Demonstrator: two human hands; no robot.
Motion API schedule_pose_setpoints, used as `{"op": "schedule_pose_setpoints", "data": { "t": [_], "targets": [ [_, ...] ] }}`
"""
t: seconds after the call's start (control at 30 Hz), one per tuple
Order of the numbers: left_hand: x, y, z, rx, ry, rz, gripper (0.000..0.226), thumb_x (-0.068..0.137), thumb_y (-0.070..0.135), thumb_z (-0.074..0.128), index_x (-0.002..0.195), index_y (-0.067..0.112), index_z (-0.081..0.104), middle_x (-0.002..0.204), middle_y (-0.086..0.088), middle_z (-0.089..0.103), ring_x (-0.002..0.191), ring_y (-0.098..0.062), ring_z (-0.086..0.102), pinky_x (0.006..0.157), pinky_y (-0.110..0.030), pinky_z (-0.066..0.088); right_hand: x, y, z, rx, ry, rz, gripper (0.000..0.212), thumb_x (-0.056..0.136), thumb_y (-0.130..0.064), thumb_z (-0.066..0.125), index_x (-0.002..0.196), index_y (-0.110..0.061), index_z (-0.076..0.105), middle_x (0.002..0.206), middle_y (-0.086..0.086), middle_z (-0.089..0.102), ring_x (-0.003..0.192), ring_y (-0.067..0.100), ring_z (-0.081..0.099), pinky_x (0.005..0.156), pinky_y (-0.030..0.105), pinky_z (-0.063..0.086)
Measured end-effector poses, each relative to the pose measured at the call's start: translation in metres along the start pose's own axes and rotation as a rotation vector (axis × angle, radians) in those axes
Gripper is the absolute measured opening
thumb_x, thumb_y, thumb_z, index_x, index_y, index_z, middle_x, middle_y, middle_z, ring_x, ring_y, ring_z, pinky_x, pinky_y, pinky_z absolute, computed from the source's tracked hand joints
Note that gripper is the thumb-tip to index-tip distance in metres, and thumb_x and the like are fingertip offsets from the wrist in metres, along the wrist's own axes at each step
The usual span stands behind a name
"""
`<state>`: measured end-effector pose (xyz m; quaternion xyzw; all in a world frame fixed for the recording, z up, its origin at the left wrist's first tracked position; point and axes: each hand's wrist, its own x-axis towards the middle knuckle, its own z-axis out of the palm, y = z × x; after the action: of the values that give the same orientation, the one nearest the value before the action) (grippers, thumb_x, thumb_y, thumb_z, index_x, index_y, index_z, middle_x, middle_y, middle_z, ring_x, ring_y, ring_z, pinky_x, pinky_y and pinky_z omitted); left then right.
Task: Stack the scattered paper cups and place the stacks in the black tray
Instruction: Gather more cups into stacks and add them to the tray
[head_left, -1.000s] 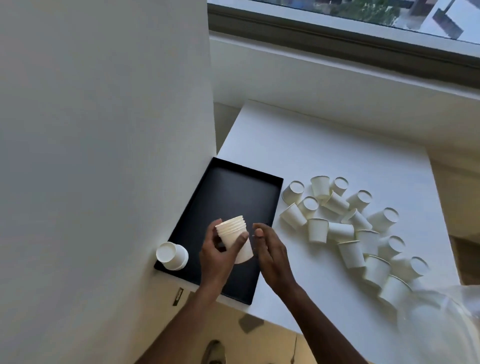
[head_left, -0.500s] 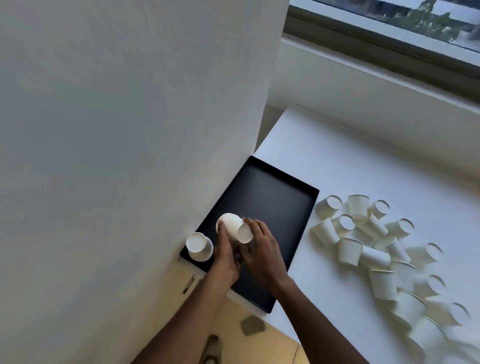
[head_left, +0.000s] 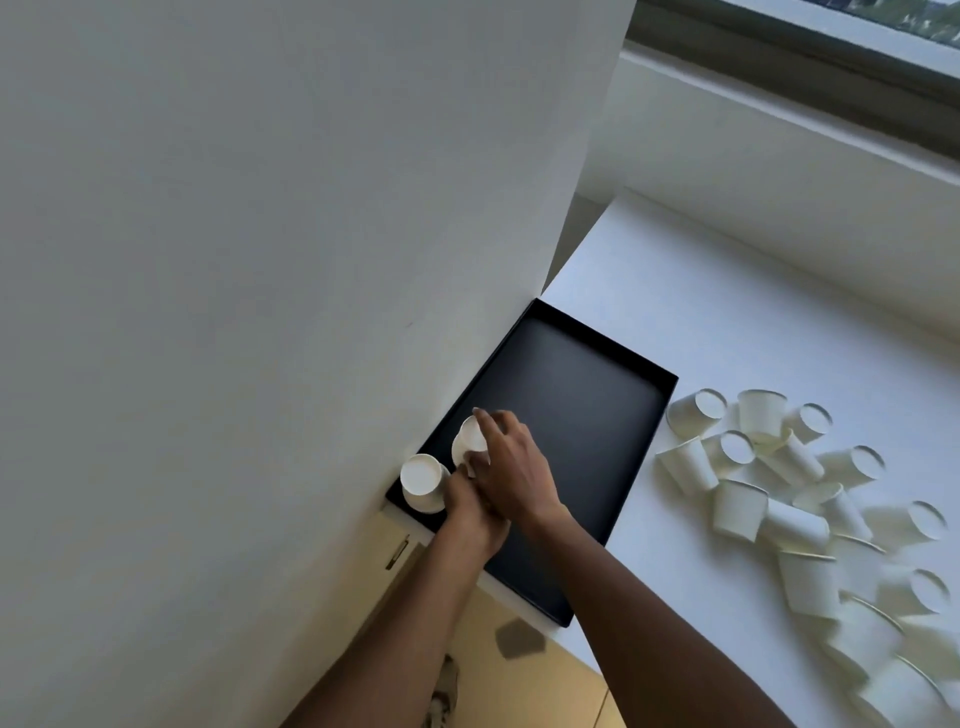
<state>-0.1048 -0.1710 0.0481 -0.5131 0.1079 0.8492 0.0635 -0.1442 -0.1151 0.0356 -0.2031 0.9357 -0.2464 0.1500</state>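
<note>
A black tray (head_left: 582, 410) lies on the left side of the white table (head_left: 727, 312), against the wall. A stack of white paper cups (head_left: 422, 480) stands upside down in the tray's near left corner. Right beside it a second cup stack (head_left: 467, 441) is upside down, held low in the tray by both hands. My left hand (head_left: 467, 512) grips its near side and is partly hidden under the right. My right hand (head_left: 514, 473) curls over its right side, one fingertip on the top. Several loose cups (head_left: 779, 499) lie scattered on the table to the right of the tray.
A tall white wall (head_left: 260, 260) rises directly left of the tray. A window ledge (head_left: 779, 171) runs along the back of the table. The floor (head_left: 545, 675) shows below the table's near edge.
The stack was turned upside down and carried left and down into the tray, beside the first stack. Both hands moved with it, and the view has swung left.
</note>
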Motion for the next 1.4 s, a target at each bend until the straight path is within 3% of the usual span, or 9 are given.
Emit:
{"op": "schedule_pose_setpoints", "data": {
  "t": [0.1, 0.3, 0.47, 0.57, 0.73, 0.9, 1.17, 1.27, 1.4],
  "targets": [
    [0.01, -0.001, -0.008, -0.063, -0.069, -0.044, 0.042, 0.107, 0.031, 0.046, 0.142, 0.007, 0.045, 0.123, -0.024, 0.064, 0.118, -0.039, 0.057, 0.099, -0.042, 0.045, 0.002, 0.002, 0.004, 0.046, -0.024, -0.004, 0.064, 0.097, -0.024, 0.059, 0.156, -0.02, 0.033, 0.149, 0.005, 0.042, 0.132, 0.028, 0.046, 0.1, 0.04, 0.049],
    [0.024, 0.0, -0.018, -0.024, -0.092, 0.016, 0.04, 0.107, 0.037, 0.038, 0.12, 0.01, 0.064, 0.11, -0.016, 0.075, 0.113, -0.032, 0.065, 0.089, -0.039, 0.052, 0.006, 0.005, 0.01, 0.142, -0.077, 0.028, 0.076, 0.093, -0.014, 0.062, 0.159, -0.021, 0.025, 0.152, 0.007, 0.044, 0.137, 0.029, 0.044, 0.113, 0.04, 0.039],
    [0.033, -0.004, -0.024, 0.073, -0.082, 0.053, 0.036, 0.104, 0.034, 0.042, 0.105, 0.012, 0.07, 0.101, -0.012, 0.077, 0.107, -0.029, 0.068, 0.101, -0.038, 0.047, 0.006, 0.015, 0.016, 0.196, -0.112, 0.079, 0.078, 0.09, -0.015, 0.059, 0.159, -0.019, 0.024, 0.154, 0.008, 0.046, 0.141, 0.03, 0.044, 0.116, 0.042, 0.038],
    [0.039, -0.005, -0.027, 0.133, -0.062, 0.048, 0.037, 0.101, 0.037, 0.047, 0.108, 0.013, 0.073, 0.113, -0.014, 0.076, 0.115, -0.032, 0.067, 0.107, -0.039, 0.045, -0.001, 0.021, 0.018, 0.231, -0.068, 0.114, 0.072, 0.088, -0.009, 0.055, 0.156, -0.014, 0.032, 0.15, 0.009, 0.051, 0.136, 0.029, 0.05, 0.112, 0.041, 0.043],
    [0.044, -0.013, -0.027, 0.299, -0.032, 0.087, 0.034, 0.101, 0.036, 0.051, 0.086, 0.016, 0.073, 0.088, -0.009, 0.077, 0.087, -0.027, 0.07, 0.077, -0.036, 0.05, -0.022, 0.037, 0.01, 0.317, 0.067, 0.137, 0.046, 0.096, -0.01, 0.056, 0.141, -0.011, 0.051, 0.135, 0.007, 0.063, 0.121, 0.022, 0.061, 0.103, 0.038, 0.051],
    [0.04, -0.035, -0.007, 0.392, -0.056, 0.099, 0.026, 0.1, 0.038, 0.058, 0.105, 0.016, 0.07, 0.092, -0.005, 0.075, 0.084, -0.022, 0.069, 0.075, -0.035, 0.051, -0.047, 0.07, -0.011, 0.434, 0.241, 0.204, 0.033, 0.096, -0.015, 0.062, 0.129, -0.011, 0.062, 0.121, 0.002, 0.068, 0.105, 0.012, 0.067, 0.094, 0.033, 0.058],
    [0.033, -0.081, 0.044, 0.71, -0.159, 0.211, 0.026, 0.098, 0.035, 0.067, 0.109, 0.013, 0.074, 0.105, -0.006, 0.077, 0.096, -0.023, 0.071, 0.077, -0.039, 0.06, -0.086, 0.14, -0.06, 0.49, 0.462, 0.336, 0.015, 0.096, -0.02, 0.066, 0.11, -0.016, 0.069, 0.099, -0.004, 0.073, 0.086, 0.009, 0.07, 0.076, 0.029, 0.06],
    [0.029, -0.101, 0.067, 0.841, -0.192, 0.269, 0.027, 0.098, 0.033, 0.067, 0.113, 0.011, 0.073, 0.108, -0.007, 0.076, 0.102, -0.024, 0.07, 0.086, -0.043, 0.06, -0.097, 0.164, -0.078, 0.528, 0.527, 0.419, 0.013, 0.096, -0.018, 0.065, 0.108, -0.013, 0.068, 0.098, -0.003, 0.073, 0.085, 0.012, 0.071, 0.074, 0.025, 0.057],
    [0.038, -0.129, 0.093, 0.944, -0.204, 0.294, 0.022, 0.099, 0.03, 0.067, 0.108, 0.011, 0.072, 0.104, -0.006, 0.072, 0.093, -0.02, 0.065, 0.079, -0.039, 0.061, -0.108, 0.195, -0.096, 0.499, 0.595, 0.496, 0.02, 0.096, -0.019, 0.066, 0.114, -0.01, 0.068, 0.107, 0.0, 0.073, 0.091, 0.016, 0.07, 0.074, 0.014, 0.052]
  ]
}}
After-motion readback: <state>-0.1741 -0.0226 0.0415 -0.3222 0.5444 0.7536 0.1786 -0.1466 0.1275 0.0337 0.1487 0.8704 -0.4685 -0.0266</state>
